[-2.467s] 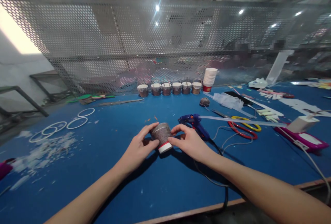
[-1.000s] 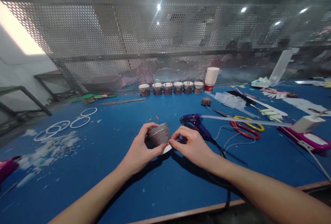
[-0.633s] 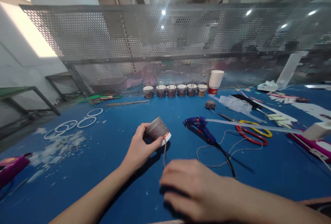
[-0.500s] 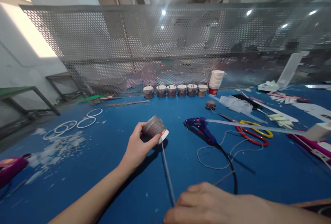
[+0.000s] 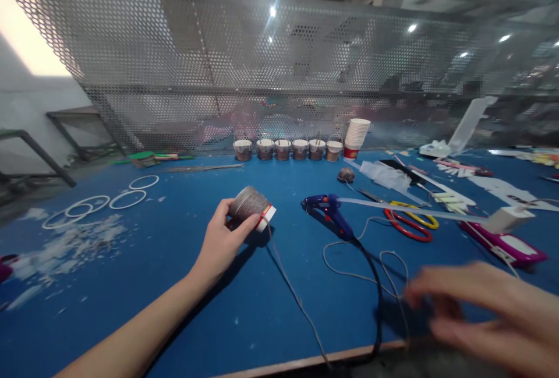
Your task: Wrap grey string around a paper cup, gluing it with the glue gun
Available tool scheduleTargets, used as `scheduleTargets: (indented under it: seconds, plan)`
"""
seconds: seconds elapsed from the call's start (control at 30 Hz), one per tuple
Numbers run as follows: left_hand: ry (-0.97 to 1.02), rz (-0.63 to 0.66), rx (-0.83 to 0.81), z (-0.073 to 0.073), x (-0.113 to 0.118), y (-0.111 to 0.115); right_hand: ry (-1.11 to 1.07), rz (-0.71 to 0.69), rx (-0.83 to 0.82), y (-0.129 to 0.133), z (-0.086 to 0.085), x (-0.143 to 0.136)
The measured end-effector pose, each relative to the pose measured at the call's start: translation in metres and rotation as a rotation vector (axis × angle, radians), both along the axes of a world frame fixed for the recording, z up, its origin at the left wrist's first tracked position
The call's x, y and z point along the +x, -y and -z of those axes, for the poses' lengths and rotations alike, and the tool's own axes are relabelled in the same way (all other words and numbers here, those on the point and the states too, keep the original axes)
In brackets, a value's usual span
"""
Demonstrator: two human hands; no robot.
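Observation:
My left hand (image 5: pixel 220 238) grips a paper cup (image 5: pixel 248 202) lying tilted on its side, thumb near its white-and-red end. Grey-brown cord is wrapped round most of the cup. From the thumb a loose length of cord (image 5: pixel 292 289) trails down to the table's front edge. My right hand (image 5: pixel 484 308), blurred, hovers over the front right edge with thumb and fingers apart; I see nothing held in it. More cord lies just left of its fingertips. A blue glue gun (image 5: pixel 329 210) with a clear glue stick lies between the hands, its black cable running to the front edge.
Several wrapped cups (image 5: pixel 300 149) line the back beside a stack of white cups (image 5: pixel 357 136). A cord ball (image 5: pixel 346 175) and red-and-yellow scissors (image 5: pixel 410 229) lie right of centre. White rings (image 5: pixel 127 199) and scraps lie left. A mesh panel (image 5: pixel 174 57) stands behind.
My right hand has let go of the cord and moved right, its fingers now apart. The cord from the cup has gone slack. My view has shifted slightly right.

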State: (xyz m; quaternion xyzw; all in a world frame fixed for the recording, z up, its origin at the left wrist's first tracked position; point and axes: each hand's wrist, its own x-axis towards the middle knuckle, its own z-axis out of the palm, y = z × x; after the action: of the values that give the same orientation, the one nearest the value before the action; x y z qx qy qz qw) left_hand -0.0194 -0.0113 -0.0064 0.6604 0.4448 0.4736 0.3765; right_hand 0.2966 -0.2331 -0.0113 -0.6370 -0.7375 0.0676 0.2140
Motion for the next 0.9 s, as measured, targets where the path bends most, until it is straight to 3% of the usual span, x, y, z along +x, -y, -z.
scheduleTargets:
  seconds: [0.03, 0.07, 0.13, 0.23, 0.33, 0.43, 0.53, 0.67, 0.9]
  plan:
    - [-0.008, 0.006, 0.003, 0.000, 0.000, 0.000, -0.005, -0.015, -0.111, -0.025, -0.013, -0.004]
    - [-0.017, 0.016, 0.003, 0.001, -0.001, 0.000, -0.008, 0.070, -0.150, -0.051, -0.024, -0.010]
    - [-0.030, 0.040, -0.002, 0.002, -0.001, 0.000, -0.018, 0.208, -0.108, -0.101, -0.034, -0.021]
    - [-0.030, 0.070, -0.013, 0.003, -0.003, 0.000, -0.134, 0.179, -0.115, -0.152, -0.026, -0.040]
    - [-0.037, 0.093, -0.007, 0.003, -0.004, 0.002, -0.223, 0.215, -0.159, -0.175, -0.009, -0.055]
    - [-0.069, 0.099, 0.016, 0.005, -0.004, 0.003, -0.284, 0.231, -0.109, -0.180, 0.004, -0.064]
    - [-0.105, 0.108, 0.040, 0.008, -0.003, 0.004, -0.352, 0.130, 0.060, -0.171, 0.007, -0.069]
    - [-0.151, 0.094, 0.075, 0.010, 0.000, 0.005, -0.475, 0.045, 0.032, -0.146, -0.003, -0.083]
    - [-0.214, 0.060, 0.137, 0.008, 0.003, 0.007, -0.445, -0.102, 0.068, -0.121, -0.011, -0.107]
